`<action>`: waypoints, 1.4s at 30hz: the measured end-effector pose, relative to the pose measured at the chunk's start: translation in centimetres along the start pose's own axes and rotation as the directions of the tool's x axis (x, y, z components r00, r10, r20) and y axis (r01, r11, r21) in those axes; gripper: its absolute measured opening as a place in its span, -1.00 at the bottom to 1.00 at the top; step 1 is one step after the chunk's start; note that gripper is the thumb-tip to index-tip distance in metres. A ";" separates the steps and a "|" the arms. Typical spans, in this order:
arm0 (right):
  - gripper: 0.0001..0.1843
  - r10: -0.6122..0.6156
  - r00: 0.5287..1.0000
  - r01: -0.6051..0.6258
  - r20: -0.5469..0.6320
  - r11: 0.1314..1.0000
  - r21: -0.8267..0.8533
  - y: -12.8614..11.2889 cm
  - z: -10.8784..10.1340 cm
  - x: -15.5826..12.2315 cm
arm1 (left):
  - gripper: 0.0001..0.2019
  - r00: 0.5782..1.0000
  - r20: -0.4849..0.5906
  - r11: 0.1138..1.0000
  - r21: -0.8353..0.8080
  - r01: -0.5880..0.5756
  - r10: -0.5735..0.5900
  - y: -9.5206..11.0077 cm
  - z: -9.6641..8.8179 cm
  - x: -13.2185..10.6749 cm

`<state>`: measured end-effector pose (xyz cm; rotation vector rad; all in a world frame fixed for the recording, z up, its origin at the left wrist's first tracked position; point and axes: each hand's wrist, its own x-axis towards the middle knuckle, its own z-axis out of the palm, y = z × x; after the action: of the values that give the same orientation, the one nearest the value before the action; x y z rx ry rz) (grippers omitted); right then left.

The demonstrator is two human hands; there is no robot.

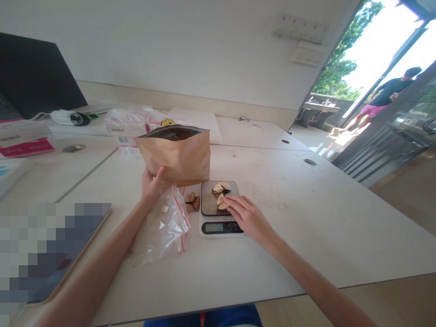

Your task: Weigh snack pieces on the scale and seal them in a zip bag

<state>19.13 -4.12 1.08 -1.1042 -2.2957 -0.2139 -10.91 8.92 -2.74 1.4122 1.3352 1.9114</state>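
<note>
A: Near the scale (222, 219), what should you mind?
B: Clear zip bag (163, 231), front-left of it; brown dried pieces (192, 203) just left. Your right hand (247, 213) pinches a pale piece (221, 203) at its plate (207, 197); pinch lightly, pressing would likely skew the reading
A: Farther back?
B: Second pale piece (221, 187), on the plate. Your left hand (152, 184) grips the paper bag (180, 159), behind-left; hold it upright, off the scale

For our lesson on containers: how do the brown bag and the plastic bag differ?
The brown bag is opaque; the plastic bag is see-through with red lines. The left hand holds the brown bag mouth up; the plastic bag lies on the table. Both are near the scale.
</note>
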 end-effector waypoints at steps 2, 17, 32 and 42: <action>-0.65 0.005 0.999 -0.002 0.038 0.997 -0.075 -0.4 -0.9 0.4 | -0.48 1.000 0.000 1.000 -0.001 0.004 -0.004 0.1 0.0 0.0; -0.77 -0.132 0.882 0.261 0.452 0.936 -0.235 -6.7 4.3 9.1 | -0.41 1.000 -0.024 1.000 0.000 -0.015 0.015 0.7 0.2 -0.1; -0.64 -0.043 0.973 0.061 0.228 0.995 -0.073 -4.0 0.2 3.2 | -0.72 0.798 -0.249 0.802 0.425 -0.420 0.549 2.1 -0.2 -0.2; -0.66 0.299 0.947 -0.302 0.122 0.953 0.010 -1.4 -2.5 -2.4 | -0.79 0.846 0.240 0.786 0.314 -0.532 0.477 12.2 -2.1 -0.9</action>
<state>20.29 -7.57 1.93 -1.4680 -2.1864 0.0044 -9.98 1.75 7.36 2.2552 1.3919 1.8625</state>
